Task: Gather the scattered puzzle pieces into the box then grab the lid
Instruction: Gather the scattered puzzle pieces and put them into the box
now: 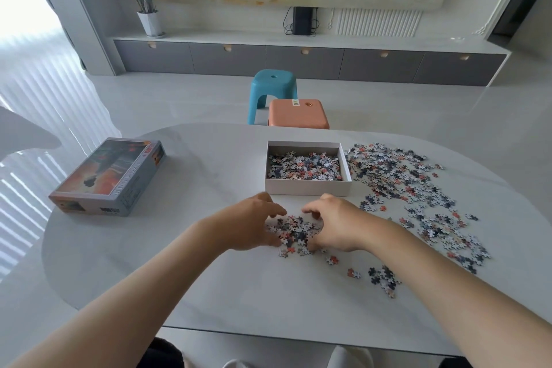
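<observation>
Head view, looking down over both forearms: the left hand (254, 225) and the right hand (336, 225) are curled toward each other around a small heap of pieces (294, 233), cupping it from both sides on the desk (179, 248). Most fingertips are buried in the heap or tucked under the palms, so whether any pieces are lifted cannot be told.

Just beyond the hands stands the open white box (307, 188), its floor partly covered by loose pieces; the near wall hides the closest ones. More scattered pieces (418, 188) spread over the desk to the right of the box, touching its right wall and trailing toward the near edge, with a small separate cluster (383, 278) near the right forearm. The lid (107, 179) lies printed side up well apart to the left, near the desk's edge; its lettering is too small to read.

The desk is pale, marbled and rounded. Behind it an orange stool (298, 116) is cut off below its seat, and a blue stool (273, 89) stands farther back on a glossy light floor. Along the far wall runs a low grey cabinet (298, 60) carrying a potted plant (148, 9) and a dark device with cables. Bright, sunlit curtains (44, 84) wash out the left side.
</observation>
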A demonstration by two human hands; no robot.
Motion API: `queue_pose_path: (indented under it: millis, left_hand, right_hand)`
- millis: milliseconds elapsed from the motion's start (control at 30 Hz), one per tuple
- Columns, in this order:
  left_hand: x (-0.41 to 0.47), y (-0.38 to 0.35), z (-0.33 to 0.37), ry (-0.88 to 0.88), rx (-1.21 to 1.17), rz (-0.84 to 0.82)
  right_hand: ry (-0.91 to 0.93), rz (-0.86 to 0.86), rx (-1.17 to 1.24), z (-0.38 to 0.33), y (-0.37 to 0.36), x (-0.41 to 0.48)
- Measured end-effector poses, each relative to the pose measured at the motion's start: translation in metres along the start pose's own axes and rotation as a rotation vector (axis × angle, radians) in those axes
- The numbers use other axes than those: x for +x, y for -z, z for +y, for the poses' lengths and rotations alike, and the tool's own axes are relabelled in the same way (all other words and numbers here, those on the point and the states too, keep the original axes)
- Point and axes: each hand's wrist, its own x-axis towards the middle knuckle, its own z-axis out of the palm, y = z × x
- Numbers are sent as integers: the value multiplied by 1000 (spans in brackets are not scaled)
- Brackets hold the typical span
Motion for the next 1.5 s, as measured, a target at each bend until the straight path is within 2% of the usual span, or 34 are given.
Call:
queue_pose_path:
  millis: [100, 300, 833, 967, 1100, 1233, 1367, 1500]
  left_hand:
    - [-2, -4, -2, 33, 44, 10]
    - [7, -13, 11, -33, -76, 109]
    - [25, 2, 14, 78, -280, 208]
    - [44, 23, 19, 76, -348, 298]
    - [68, 40, 25, 64, -364, 407]
    - [89, 38, 25, 89, -318, 467]
    - [94, 28, 19, 77, -237, 408]
    - [86, 30, 19, 8, -196, 449]
  right_hand:
    - [-28, -29, -34, -3, -2, -2]
    - [15, 39, 0, -13, -6, 1]
    - [5, 151, 306, -2, 18, 6]
    - [1, 254, 398, 3, 43, 15]
    - [0, 453, 450, 11, 57, 29]
    - [32, 645, 353, 21, 54, 44]
    - [58, 560, 202, 31, 48, 48]
    - [89, 543, 214, 35, 54, 43]
